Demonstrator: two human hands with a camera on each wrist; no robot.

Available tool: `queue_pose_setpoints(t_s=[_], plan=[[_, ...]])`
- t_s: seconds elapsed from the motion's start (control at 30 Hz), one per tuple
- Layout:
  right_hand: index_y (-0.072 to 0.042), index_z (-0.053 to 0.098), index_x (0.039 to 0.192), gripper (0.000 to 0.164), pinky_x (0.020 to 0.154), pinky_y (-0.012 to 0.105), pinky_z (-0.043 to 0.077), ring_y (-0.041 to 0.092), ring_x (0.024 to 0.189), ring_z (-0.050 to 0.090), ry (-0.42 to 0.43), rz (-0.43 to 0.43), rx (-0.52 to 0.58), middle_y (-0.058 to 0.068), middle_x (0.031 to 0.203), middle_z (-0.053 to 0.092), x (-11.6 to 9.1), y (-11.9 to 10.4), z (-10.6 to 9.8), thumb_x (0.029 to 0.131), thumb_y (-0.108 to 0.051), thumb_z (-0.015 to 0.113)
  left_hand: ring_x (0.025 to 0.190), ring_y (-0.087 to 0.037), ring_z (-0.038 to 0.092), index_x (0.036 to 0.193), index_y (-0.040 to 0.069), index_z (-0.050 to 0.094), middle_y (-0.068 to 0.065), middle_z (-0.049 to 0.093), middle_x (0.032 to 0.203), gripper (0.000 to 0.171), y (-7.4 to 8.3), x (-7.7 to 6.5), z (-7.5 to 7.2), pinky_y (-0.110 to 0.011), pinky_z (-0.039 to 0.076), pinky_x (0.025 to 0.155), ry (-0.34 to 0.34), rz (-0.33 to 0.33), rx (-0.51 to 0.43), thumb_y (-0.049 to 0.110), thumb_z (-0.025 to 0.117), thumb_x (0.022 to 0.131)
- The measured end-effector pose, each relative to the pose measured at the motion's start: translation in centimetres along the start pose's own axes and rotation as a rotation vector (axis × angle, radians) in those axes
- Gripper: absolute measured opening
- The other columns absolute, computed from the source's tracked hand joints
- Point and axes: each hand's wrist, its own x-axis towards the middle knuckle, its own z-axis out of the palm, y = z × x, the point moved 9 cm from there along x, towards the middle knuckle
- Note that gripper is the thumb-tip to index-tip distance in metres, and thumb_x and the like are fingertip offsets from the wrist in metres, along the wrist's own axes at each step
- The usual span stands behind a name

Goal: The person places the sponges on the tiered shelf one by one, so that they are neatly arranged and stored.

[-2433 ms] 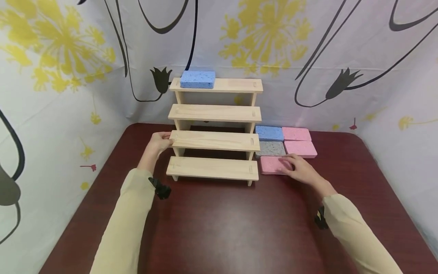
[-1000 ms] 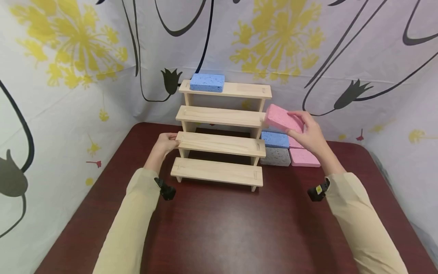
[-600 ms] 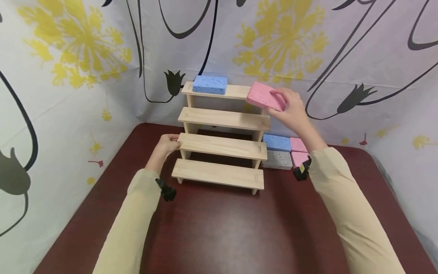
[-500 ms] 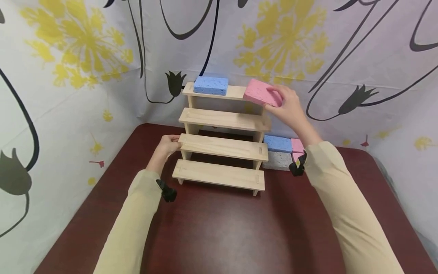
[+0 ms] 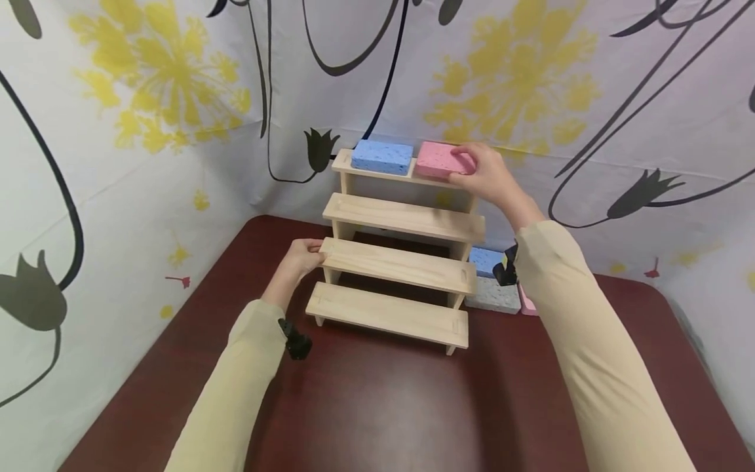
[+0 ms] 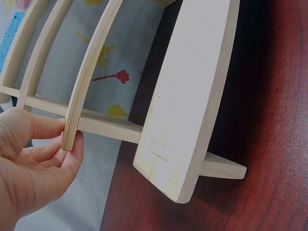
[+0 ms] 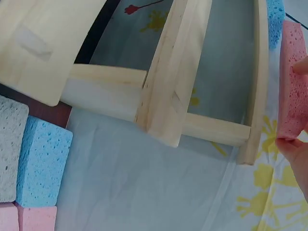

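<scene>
A pale wooden tiered shelf (image 5: 377, 305) with several steps stands on the dark red table. My left hand (image 5: 302, 257) pinches the left end of its second step from the bottom; in the left wrist view the thumb and fingers (image 6: 72, 161) close on that board's end. On the top step's left part lies a blue sponge (image 5: 382, 157). To its right, my right hand (image 5: 488, 174) grips a pink sponge (image 5: 438, 159) at the top step's right part. In the right wrist view a gap shows between this pink sponge (image 7: 291, 82) and the step's edge.
Beside the shelf's right side lie a grey sponge (image 5: 494, 295), a blue sponge (image 5: 485, 261) and pink sponges, partly hidden by my right arm. Patterned white cloth (image 5: 200, 164) hangs behind and at the sides. The dark red table (image 5: 389, 406) extends in front.
My right hand has picked the pink sponge up from the table and carried it up and left to the top step, beside the blue one. My left hand keeps its hold on the shelf.
</scene>
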Motion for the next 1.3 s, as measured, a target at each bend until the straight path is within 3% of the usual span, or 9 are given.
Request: queue_pose_setpoints(t_s=[0.27, 0.53, 0.8, 0.87, 0.97, 1.07, 1.13, 1.3], plan=[[0.003, 0.052, 0.123, 0.048, 0.108, 0.053, 0.026, 0.04, 0.126, 0.038, -0.046, 0.033, 0.015, 0.025, 0.132, 0.046, 1.2, 0.7, 1.5, 0.081, -0.019, 0.062, 0.117, -0.029, 0.052, 0.132, -0.004, 0.043, -0.022, 0.049, 0.131, 0.044, 0.0, 0.2, -0.4, -0.032, 0.046, 0.098, 0.001, 0.006, -0.002, 0.001, 0.051, 0.089], [0.0, 0.047, 0.125, 0.047, 0.107, 0.055, 0.024, 0.041, 0.126, 0.034, -0.124, 0.088, 0.061, 0.025, 0.132, 0.043, 0.7, 1.8, 2.0, 0.086, -0.022, 0.058, 0.116, -0.027, 0.052, 0.133, -0.002, 0.044, -0.02, 0.05, 0.132, 0.044, 0.6, 0.0, -0.1, -0.032, 0.046, 0.098, -0.004, 0.012, 0.041, 0.004, 0.052, 0.09], [-0.007, 0.039, 0.137, 0.058, 0.11, 0.06, 0.009, 0.047, 0.135, 0.011, -0.155, 0.048, 0.038, 0.023, 0.149, 0.019, 0.6, 2.2, 2.9, 0.086, -0.024, 0.057, 0.117, -0.029, 0.051, 0.134, -0.002, 0.042, -0.021, 0.048, 0.132, 0.045, 0.2, -0.1, -0.2, -0.034, 0.046, 0.098, -0.005, 0.004, 0.047, 0.004, 0.051, 0.091], [-0.005, 0.037, 0.139, 0.059, 0.112, 0.058, 0.008, 0.045, 0.136, 0.012, -0.115, 0.041, 0.114, 0.022, 0.15, 0.016, 0.1, 2.3, 2.6, 0.085, -0.02, 0.058, 0.117, -0.029, 0.051, 0.134, -0.002, 0.042, -0.021, 0.048, 0.132, 0.045, 0.0, -0.2, 0.0, -0.034, 0.045, 0.098, -0.01, 0.001, 0.044, 0.004, 0.051, 0.091], [-0.003, 0.034, 0.139, 0.059, 0.114, 0.053, 0.013, 0.039, 0.138, 0.014, 0.013, 0.055, 0.282, 0.021, 0.149, 0.017, -1.1, 3.0, 1.3, 0.087, -0.015, 0.057, 0.118, -0.029, 0.051, 0.134, -0.002, 0.041, -0.021, 0.048, 0.133, 0.045, -0.2, -0.3, 0.3, -0.034, 0.045, 0.099, -0.017, -0.001, 0.041, 0.004, 0.051, 0.091], [-0.005, 0.034, 0.14, 0.053, 0.115, 0.047, 0.017, 0.031, 0.138, 0.019, 0.146, 0.139, 0.401, 0.017, 0.148, 0.023, -2.8, 4.8, -0.4, 0.092, -0.022, 0.051, 0.118, -0.029, 0.05, 0.135, -0.002, 0.041, -0.021, 0.047, 0.133, 0.045, -0.1, -0.4, 0.5, -0.034, 0.045, 0.099, -0.018, 0.003, 0.041, 0.005, 0.051, 0.091], [-0.008, 0.035, 0.14, 0.052, 0.115, 0.047, 0.017, 0.031, 0.137, 0.021, 0.188, 0.216, 0.372, 0.015, 0.147, 0.028, -4.1, 6.3, -1.2, 0.095, -0.033, 0.045, 0.119, -0.029, 0.05, 0.135, -0.003, 0.041, -0.022, 0.047, 0.133, 0.046, 0.0, -0.4, 0.3, -0.035, 0.045, 0.099, -0.013, 0.007, 0.05, 0.005, 0.051, 0.091], [-0.006, 0.034, 0.14, 0.058, 0.113, 0.05, 0.021, 0.035, 0.134, 0.027, 0.151, 0.359, 0.306, 0.019, 0.144, 0.033, -7.8, 10.1, -1.3, 0.096, -0.042, 0.038, 0.119, -0.03, 0.049, 0.135, -0.005, 0.039, -0.023, 0.046, 0.134, 0.046, 0.3, -0.2, 0.1, -0.035, 0.044, 0.1, -0.022, 0.016, 0.047, 0.004, 0.051, 0.091]])
